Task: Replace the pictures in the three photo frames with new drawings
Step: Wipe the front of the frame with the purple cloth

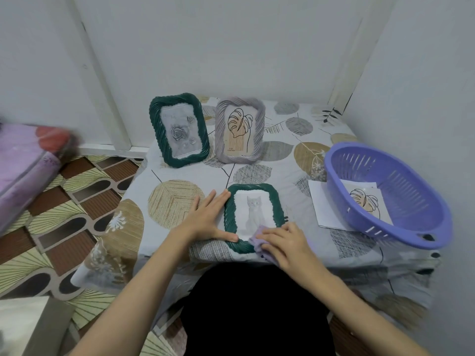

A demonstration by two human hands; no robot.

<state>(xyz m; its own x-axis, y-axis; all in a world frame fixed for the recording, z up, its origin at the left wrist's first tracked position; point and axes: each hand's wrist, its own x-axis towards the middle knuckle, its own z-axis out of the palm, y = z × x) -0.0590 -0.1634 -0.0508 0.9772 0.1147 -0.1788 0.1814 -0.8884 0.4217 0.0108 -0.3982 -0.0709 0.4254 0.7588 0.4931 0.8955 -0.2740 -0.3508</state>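
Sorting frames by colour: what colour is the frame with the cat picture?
Dark green frame with a twisted rope-like rim, seen in the head view.

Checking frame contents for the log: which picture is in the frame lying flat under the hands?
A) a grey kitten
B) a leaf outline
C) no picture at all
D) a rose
A: the green frame lying flat shows a grey kitten, while the rose and the leaf drawing sit in the two standing frames behind.
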